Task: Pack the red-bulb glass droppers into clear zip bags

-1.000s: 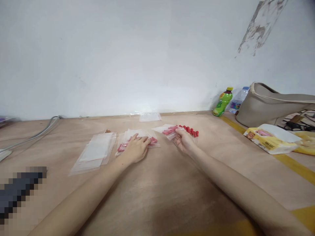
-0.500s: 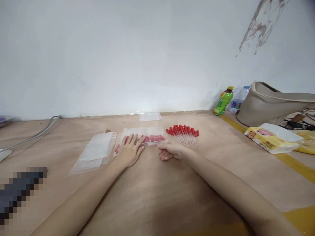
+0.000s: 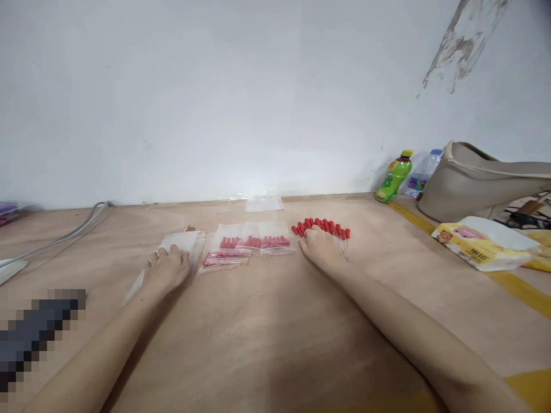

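My left hand [image 3: 166, 269] rests on the stack of clear zip bags [image 3: 191, 244] at the left, its fingers apart and slightly bent. My right hand [image 3: 322, 248] reaches over a fanned pile of droppers with red rubber bulbs [image 3: 329, 225]. Its fingers are bent at the bulbs, and the fingertips are mostly hidden, so I cannot tell whether it grips one. Between my hands lie several clear zip bags with red-bulbed droppers inside [image 3: 275, 241], partly overlapping. Another such bag [image 3: 224, 261] lies nearest me.
By the wall lies a flat clear bag [image 3: 262, 203]. Off right stand a green bottle [image 3: 394, 179], a clear bottle [image 3: 424, 175], a beige bag [image 3: 473, 183] and a yellow tissue pack [image 3: 477, 244]. A grey cable [image 3: 81, 226] and a blurred dark object [image 3: 38, 327] are on the left.
My left hand has moved left, off the filled bags and onto the stack of bags. The right hand has gone from beside the filled bags to the dropper pile.
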The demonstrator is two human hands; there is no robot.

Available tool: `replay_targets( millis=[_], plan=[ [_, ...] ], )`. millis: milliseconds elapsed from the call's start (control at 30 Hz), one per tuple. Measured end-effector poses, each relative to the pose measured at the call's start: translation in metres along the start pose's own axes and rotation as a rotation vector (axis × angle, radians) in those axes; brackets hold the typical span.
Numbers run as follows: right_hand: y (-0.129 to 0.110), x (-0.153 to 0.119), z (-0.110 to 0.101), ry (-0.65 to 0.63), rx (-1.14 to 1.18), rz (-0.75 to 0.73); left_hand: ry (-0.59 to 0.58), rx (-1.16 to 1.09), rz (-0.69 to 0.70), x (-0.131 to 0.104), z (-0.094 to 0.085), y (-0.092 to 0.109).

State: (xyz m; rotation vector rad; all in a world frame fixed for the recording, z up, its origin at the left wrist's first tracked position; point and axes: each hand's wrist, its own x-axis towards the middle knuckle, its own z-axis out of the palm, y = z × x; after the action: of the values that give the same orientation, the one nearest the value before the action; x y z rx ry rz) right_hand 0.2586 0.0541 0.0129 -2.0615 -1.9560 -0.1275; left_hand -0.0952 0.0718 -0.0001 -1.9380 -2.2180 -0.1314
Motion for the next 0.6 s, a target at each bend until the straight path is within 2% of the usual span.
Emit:
replay_targets(
  millis=[133,233,333,367,433,467,533,600],
  plan=[
    [-0.011,0.009,0.006,-0.068,-0.026,0.053,-0.049,-0.007,0.022,0.003,0.007,-0.004],
    [-0.016,0.012,0.012,-0.091,-0.027,0.044,-0.04,-0.022,0.023,0.002,0.005,-0.005],
    [-0.019,0.01,0.012,-0.079,-0.019,0.031,0.06,-0.04,0.012,0.001,-0.009,-0.001],
    [-0.018,0.008,0.011,-0.065,-0.018,0.034,0.134,-0.058,0.037,-0.001,-0.015,0.003],
    [-0.014,0.005,0.006,-0.013,0.023,0.047,0.279,-0.1,0.165,-0.009,-0.029,0.016],
    [-0.01,0.002,0.003,0.023,0.085,0.043,0.422,-0.179,0.334,-0.016,-0.034,0.026],
    [0.001,-0.003,0.001,0.099,0.291,0.004,0.434,-0.22,0.538,-0.035,-0.04,0.05],
    [0.013,-0.009,0.004,0.168,0.537,-0.058,0.328,-0.296,0.863,-0.058,-0.039,0.074]
  ],
)
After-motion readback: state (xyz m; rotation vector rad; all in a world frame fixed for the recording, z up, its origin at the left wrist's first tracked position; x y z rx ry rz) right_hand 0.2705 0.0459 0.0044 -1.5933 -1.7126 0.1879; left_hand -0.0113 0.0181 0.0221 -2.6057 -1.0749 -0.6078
